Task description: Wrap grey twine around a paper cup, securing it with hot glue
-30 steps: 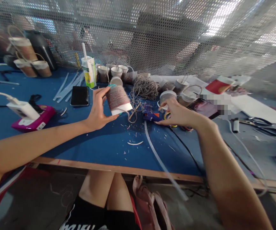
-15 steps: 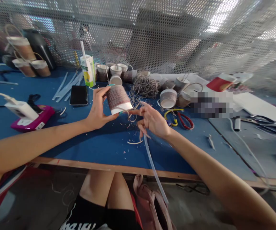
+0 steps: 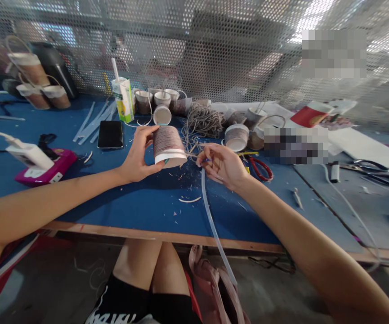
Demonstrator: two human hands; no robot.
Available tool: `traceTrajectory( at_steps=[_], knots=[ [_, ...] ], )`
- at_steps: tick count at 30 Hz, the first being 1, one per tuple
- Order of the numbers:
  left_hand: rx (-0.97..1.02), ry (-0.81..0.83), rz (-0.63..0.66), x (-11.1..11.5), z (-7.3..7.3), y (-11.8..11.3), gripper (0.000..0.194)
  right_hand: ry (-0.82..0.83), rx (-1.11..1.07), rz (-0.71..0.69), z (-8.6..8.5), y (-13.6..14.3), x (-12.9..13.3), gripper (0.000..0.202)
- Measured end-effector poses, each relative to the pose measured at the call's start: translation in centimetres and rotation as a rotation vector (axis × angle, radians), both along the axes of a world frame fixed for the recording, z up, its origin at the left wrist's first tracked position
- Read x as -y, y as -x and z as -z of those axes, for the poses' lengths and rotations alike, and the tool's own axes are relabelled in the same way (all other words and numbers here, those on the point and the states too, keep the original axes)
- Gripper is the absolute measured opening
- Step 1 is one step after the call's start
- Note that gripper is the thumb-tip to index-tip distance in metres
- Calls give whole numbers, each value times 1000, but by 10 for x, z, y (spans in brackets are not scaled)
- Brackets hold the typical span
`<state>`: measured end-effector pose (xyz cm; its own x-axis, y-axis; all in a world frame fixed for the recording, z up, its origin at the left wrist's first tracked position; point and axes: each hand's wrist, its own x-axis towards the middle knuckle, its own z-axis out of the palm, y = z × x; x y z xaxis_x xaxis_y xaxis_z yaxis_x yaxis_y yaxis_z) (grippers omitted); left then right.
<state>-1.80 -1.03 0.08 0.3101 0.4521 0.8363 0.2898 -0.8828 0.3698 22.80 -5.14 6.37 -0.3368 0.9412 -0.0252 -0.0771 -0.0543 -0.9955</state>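
Observation:
My left hand (image 3: 138,155) grips a paper cup wrapped in brownish cord (image 3: 169,140), fingers on its base end and thumb under the white rim. The cup is tilted, its rim towards me. My right hand (image 3: 223,166) is closed just to the right of the cup. From its fingers a long translucent glue stick (image 3: 211,216) hangs down over the table edge. A strand of cord runs between the cup and my right fingertips; whether they pinch it is unclear. A small blue bit shows between those fingers, too small to name.
A heap of grey cord (image 3: 204,119) and several wrapped cups (image 3: 237,136) lie behind my hands. Red-handled pliers (image 3: 261,168) and scissors (image 3: 373,168) are to the right. A phone (image 3: 110,134), a drink carton (image 3: 123,99) and a purple power strip (image 3: 57,164) are to the left.
The cup has tipped more upright and lowered slightly. My right hand has moved right, away from the cup rim, and its fingers have closed; the glue stick's upper end rose with it.

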Motion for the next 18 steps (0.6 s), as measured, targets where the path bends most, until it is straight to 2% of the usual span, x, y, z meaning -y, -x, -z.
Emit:
traceTrajectory(
  at_steps=[4,6,7,9,11,13,18],
  knots=[
    [34,60,24,0,1,1,75,-204,176,345,6,-1,-1,30],
    [20,52,12,0,1,1,73,-346,149,391,5,-2,1,29],
    [5,44,-2,1,0,1,73,-408,103,360,4,-2,4,28],
    [-25,27,-35,2,-2,0,73,-479,3,208,2,-1,10,26],
    [-48,7,-55,3,-4,-1,75,-485,-43,26,1,2,16,25],
    [-60,-8,-59,4,-5,-1,77,-466,-22,-100,2,4,22,25],
    [-71,-3,-68,6,-7,0,77,-404,96,-236,10,7,25,29]
  ],
)
